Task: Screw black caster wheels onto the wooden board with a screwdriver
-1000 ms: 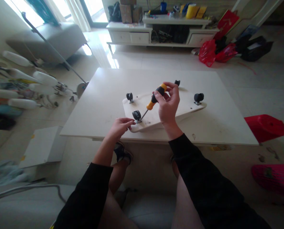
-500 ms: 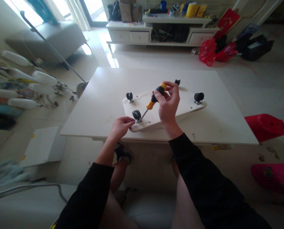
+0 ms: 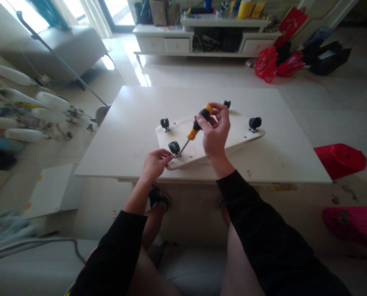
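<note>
A pale wooden board [image 3: 239,133] lies on the white table [image 3: 134,123], with several black caster wheels on it. My right hand [image 3: 216,133] grips the orange and black screwdriver [image 3: 197,124], tilted, its tip at the base plate of the nearest caster [image 3: 174,147]. My left hand [image 3: 155,161] rests at the board's near left corner, fingers curled around the edge beside that caster. Other casters stand at the board's left [image 3: 164,123], far edge [image 3: 227,103] and right [image 3: 254,123].
A red plastic stool [image 3: 340,158] and a pink basket [image 3: 353,222] sit on the floor to the right. A white box [image 3: 55,191] lies left of the table. A drying rack [image 3: 32,111] stands at the left, a TV cabinet [image 3: 202,39] behind.
Hands and screwdriver keep the same pose at the caster. Only the camera view has shifted slightly.
</note>
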`<state>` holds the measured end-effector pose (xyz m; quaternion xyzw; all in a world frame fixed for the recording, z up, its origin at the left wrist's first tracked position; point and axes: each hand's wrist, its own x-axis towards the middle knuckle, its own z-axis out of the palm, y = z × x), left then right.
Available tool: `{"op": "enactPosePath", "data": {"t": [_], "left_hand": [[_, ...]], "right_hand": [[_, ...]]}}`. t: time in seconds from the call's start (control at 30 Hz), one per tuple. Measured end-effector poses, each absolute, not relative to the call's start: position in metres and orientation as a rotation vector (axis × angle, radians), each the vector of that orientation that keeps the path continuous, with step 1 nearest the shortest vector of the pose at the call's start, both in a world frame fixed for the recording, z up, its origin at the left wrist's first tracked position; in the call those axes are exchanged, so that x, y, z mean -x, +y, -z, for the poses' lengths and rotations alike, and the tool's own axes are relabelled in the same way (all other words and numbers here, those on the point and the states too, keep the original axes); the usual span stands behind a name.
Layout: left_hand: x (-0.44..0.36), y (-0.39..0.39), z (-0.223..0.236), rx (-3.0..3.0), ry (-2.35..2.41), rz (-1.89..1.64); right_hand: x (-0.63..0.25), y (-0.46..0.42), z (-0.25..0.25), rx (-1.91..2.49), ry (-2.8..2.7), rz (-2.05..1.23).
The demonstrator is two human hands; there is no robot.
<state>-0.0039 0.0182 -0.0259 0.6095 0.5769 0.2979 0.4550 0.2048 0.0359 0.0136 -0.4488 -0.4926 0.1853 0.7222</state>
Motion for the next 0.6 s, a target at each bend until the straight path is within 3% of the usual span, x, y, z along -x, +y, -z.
{"op": "enactPosePath", "data": {"t": [0.6], "left_hand": [[-0.002,0.009,0.028,-1.550,1.606,-0.734]], "right_hand": [[-0.208,0.039,-0.012,1.030,-1.115,-0.410]]}}
